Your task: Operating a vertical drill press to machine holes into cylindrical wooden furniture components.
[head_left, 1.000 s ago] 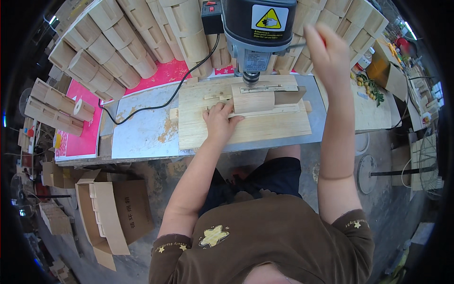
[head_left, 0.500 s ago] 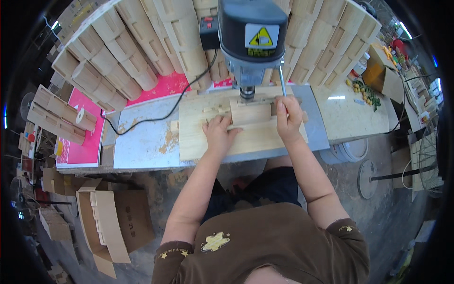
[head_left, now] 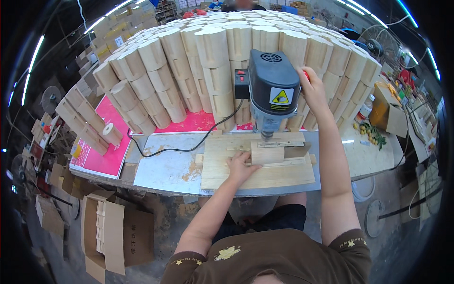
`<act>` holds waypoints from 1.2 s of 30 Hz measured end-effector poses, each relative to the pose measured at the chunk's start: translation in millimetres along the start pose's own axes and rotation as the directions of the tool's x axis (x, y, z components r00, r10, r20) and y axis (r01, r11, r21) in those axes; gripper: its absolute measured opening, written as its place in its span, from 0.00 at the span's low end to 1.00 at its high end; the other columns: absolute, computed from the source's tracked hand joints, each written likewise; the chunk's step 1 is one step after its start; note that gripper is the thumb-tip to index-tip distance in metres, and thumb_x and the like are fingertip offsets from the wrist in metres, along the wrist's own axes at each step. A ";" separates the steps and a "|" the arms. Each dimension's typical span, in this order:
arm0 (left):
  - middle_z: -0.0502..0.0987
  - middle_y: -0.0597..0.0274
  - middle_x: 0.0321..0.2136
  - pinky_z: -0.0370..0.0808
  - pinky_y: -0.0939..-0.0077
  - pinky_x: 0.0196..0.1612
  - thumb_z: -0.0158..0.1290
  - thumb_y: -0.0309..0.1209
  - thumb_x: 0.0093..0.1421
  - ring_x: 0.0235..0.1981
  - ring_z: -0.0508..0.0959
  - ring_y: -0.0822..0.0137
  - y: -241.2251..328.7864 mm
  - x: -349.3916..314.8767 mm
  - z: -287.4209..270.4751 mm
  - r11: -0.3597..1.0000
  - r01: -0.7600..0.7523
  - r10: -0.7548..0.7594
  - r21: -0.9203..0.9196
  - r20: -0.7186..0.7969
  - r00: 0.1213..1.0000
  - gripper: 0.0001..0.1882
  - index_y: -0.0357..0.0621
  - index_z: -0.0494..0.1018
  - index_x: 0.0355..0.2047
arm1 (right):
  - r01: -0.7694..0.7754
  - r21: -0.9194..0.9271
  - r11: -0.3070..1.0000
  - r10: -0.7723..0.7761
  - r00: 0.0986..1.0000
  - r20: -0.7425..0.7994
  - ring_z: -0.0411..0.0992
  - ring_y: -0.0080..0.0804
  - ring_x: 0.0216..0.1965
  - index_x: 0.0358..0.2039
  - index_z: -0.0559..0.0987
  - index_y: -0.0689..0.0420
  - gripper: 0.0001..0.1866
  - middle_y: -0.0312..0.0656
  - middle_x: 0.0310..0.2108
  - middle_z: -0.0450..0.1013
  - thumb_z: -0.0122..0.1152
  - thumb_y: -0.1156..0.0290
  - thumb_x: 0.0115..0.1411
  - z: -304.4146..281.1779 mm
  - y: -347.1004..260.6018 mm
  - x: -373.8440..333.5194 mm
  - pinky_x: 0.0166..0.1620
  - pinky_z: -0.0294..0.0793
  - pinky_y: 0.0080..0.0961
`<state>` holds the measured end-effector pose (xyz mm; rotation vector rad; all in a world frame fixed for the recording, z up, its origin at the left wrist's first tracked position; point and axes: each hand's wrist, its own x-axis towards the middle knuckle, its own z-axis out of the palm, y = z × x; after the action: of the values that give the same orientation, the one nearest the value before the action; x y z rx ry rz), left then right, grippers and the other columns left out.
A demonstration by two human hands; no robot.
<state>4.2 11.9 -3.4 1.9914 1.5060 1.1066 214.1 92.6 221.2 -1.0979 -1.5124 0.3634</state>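
Note:
A pale wooden half-round block (head_left: 267, 155) lies on a flat wooden board (head_left: 227, 179) under the chuck (head_left: 267, 135) of a dark grey bench drill press (head_left: 274, 71). My left hand (head_left: 240, 168) lies with fingers and thumb spread at the block's left end, touching it and the board. Raised at the machine's right side, my right hand (head_left: 313, 90) is closed round the red-knobbed feed lever (head_left: 306, 75). A slot runs along the block's top below the chuck. Whether the bit is inside the wood is too small to make out.
Tall stacks of pale wooden blocks (head_left: 175, 75) wall off the bench's far side. A black cable (head_left: 189, 150) curves left over a pale sheet. Pink sheeting (head_left: 106, 154) lies far left. An open carton (head_left: 116, 234) stands on the floor. Round fruits with leaves (head_left: 371, 135) lie right.
My right hand has gone up and away with the lever. My left hand stays at the block's left end. The view has tilted upward, showing more of the stacks.

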 end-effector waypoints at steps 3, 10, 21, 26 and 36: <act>0.72 0.67 0.28 0.54 0.63 0.46 0.65 0.39 0.36 0.35 0.71 0.65 -1.1 1.8 -0.5 1.000 -0.006 0.006 -0.031 -0.002 1.000 0.22 0.48 0.76 0.33 | -0.046 0.102 0.994 0.030 0.987 0.159 0.68 0.27 0.32 0.46 0.72 0.62 0.20 0.39 0.34 0.72 0.49 0.60 0.61 -20.1 36.8 -40.7 0.40 0.67 0.23; 0.69 0.67 0.26 0.70 0.80 0.31 0.66 0.27 0.36 0.28 0.71 0.73 -9.4 -2.1 -14.0 0.887 -0.024 0.043 -0.462 0.031 0.999 0.19 0.42 0.76 0.31 | 0.066 -0.352 0.933 0.110 0.883 0.456 0.68 0.40 0.38 0.36 0.76 0.60 0.14 0.45 0.33 0.72 0.63 0.74 0.47 -27.0 82.5 -156.3 0.43 0.67 0.29; 0.74 0.64 0.18 0.66 0.85 0.24 0.61 0.31 0.47 0.19 0.70 0.79 -24.1 -51.8 -179.3 0.703 0.386 -0.409 -0.597 0.105 0.907 0.11 0.37 0.73 0.22 | 0.081 -0.278 0.957 0.074 0.860 0.504 0.66 0.40 0.35 0.32 0.75 0.59 0.11 0.42 0.28 0.69 0.62 0.78 0.45 -41.5 55.2 -188.8 0.40 0.64 0.31; 0.73 0.65 0.18 0.63 0.85 0.22 0.61 0.35 0.48 0.18 0.68 0.81 8.6 -55.6 -148.4 0.545 0.456 -0.604 -0.704 0.047 0.796 0.14 0.36 0.73 0.19 | 0.082 -0.303 0.949 0.101 0.835 0.541 0.65 0.44 0.37 0.33 0.75 0.59 0.11 0.44 0.29 0.69 0.61 0.75 0.46 -24.0 37.7 -195.0 0.41 0.64 0.33; 0.71 0.67 0.15 0.59 0.85 0.21 0.61 0.39 0.49 0.18 0.66 0.80 0.9 -63.0 -105.6 0.478 0.504 -0.658 -0.719 0.086 0.748 0.17 0.38 0.73 0.17 | 0.115 -0.286 0.951 0.064 0.835 0.547 0.65 0.42 0.38 0.34 0.75 0.58 0.13 0.42 0.30 0.69 0.62 0.73 0.46 -26.8 44.2 -198.7 0.42 0.64 0.33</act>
<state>-84.8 -61.7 39.1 0.7368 1.3708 1.3084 234.3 -50.7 75.5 -1.2812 -2.1555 0.4626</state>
